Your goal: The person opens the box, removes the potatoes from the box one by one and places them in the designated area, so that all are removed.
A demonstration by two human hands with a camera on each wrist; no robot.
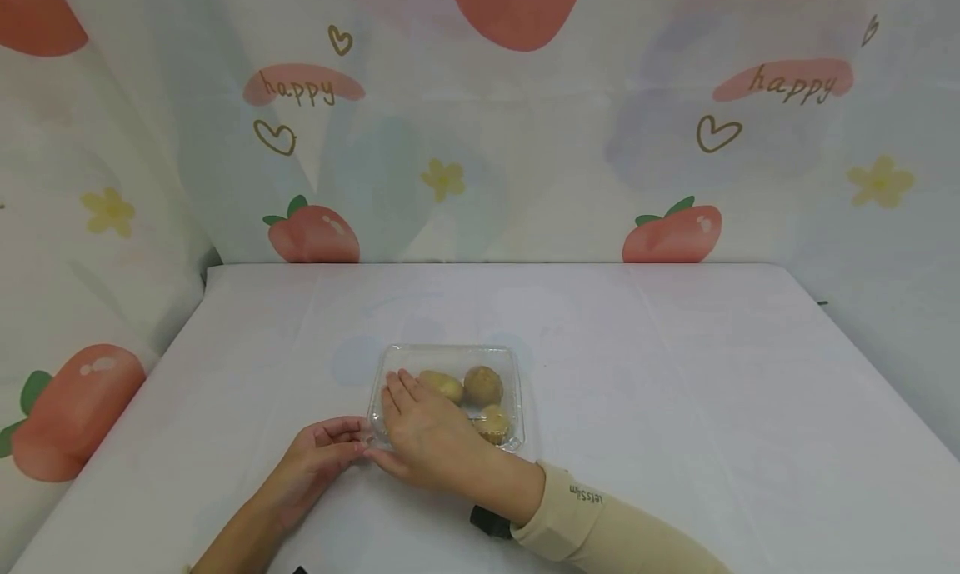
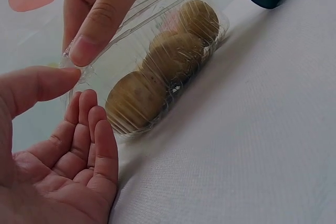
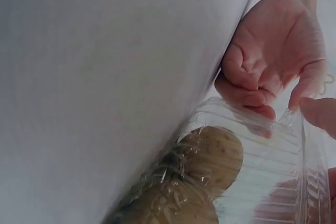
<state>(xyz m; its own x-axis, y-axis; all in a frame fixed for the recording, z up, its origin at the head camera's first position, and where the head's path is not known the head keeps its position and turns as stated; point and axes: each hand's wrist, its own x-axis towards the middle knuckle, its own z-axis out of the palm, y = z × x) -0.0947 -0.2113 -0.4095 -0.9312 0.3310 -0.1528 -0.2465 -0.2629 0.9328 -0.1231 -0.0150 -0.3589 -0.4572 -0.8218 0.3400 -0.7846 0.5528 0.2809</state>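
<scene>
A clear plastic box (image 1: 513,382) with several potatoes (image 1: 483,386) inside sits on the table, its lid lying over them. My left hand (image 1: 322,457) is at the box's near left corner, pinching the rim there between thumb and fingers. In the left wrist view, the left thumb (image 2: 55,81) touches the corner tab, and the fingers lie below it against the wall. My right hand (image 1: 431,432) lies across the lid with fingers straight, its thumb (image 2: 97,30) pressing the same corner. Part of the box is hidden under the right hand. Whether the corner is fastened, I cannot tell.
A white cloth (image 1: 675,407) covers the table. Behind it hangs a printed curtain (image 1: 525,157) with fruit and flowers, which continues along both sides. A dark object (image 1: 491,521) shows under the right wrist.
</scene>
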